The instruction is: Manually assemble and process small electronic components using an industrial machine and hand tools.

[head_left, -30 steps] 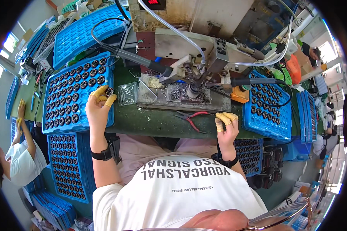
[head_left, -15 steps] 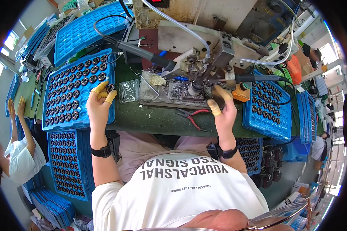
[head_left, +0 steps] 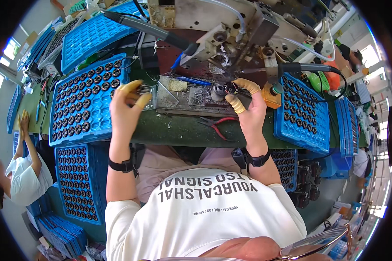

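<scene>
My right hand, with yellow finger covers on thumb and forefinger, pinches a small round black part. The part is right beside the round metal post of the machine's fixture; I cannot tell whether they touch. My left hand, also in yellow finger covers, holds another small dark part, blurred by motion, between thumb and fingers. It is over the right edge of the blue tray, which carries rows of round black parts. Above the fixture, two grey-handled irons angle in from either side of the machine head.
Red-handled pliers lie on the green bench near its front edge. A second blue tray of parts is at the right, by an orange box. More filled trays stack below the bench. At the left, another person sits.
My left hand has moved right, away from the tray, with a part in it. My right hand has closed on the part at the fixture. The machine head and irons have risen.
</scene>
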